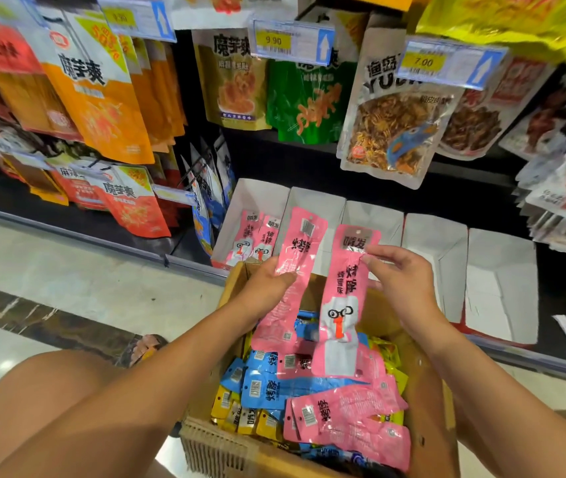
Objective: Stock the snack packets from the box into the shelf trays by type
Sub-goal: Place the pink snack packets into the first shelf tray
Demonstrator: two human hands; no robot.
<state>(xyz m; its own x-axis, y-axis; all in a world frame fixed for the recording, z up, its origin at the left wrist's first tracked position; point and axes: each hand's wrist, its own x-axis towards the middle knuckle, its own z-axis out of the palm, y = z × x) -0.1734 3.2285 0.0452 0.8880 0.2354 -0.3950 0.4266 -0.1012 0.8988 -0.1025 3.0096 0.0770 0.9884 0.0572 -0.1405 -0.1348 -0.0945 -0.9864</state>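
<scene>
L hand (269, 282) clamped round the middle of a pink packet (300, 246), thumb on its face, barcode side to cam, packet roughly upright over the far end of the box (428, 381). R hand (402, 277) pinches a 2nd pink packet (342, 305) by its right edge near the top w/ thumb + forefinger. Printed side is to cam: cartoon w/ glasses and orange beak. The 2 held packets sit side by side, just apart at the top, and their lower ends hang over the box contents. The box is brown cardboard, open, holding a loose mix: blue packets (274, 384) mid-left, yellow packets (226, 407) at the near-left corner, more pink ones (350, 420) at the near-right. Just beyond the box's far edge, a row of white trays (436, 243) on the bottom shelf. The tray behind the box's far-left corner (257, 196) has 2 pink packets (254, 241) standing in it, same type as the held ones. Above the box, higher on the shelf unit, hang orange bags (102, 108), a green bag (309, 105) and a fish-snack bag (392, 132), w/ yellow price tags reading 9.90 (274, 41) and 7.00 (421, 62). Left of the box, the person's knee (50, 391) and a sandalled foot (147, 343) on tiled floor.
</scene>
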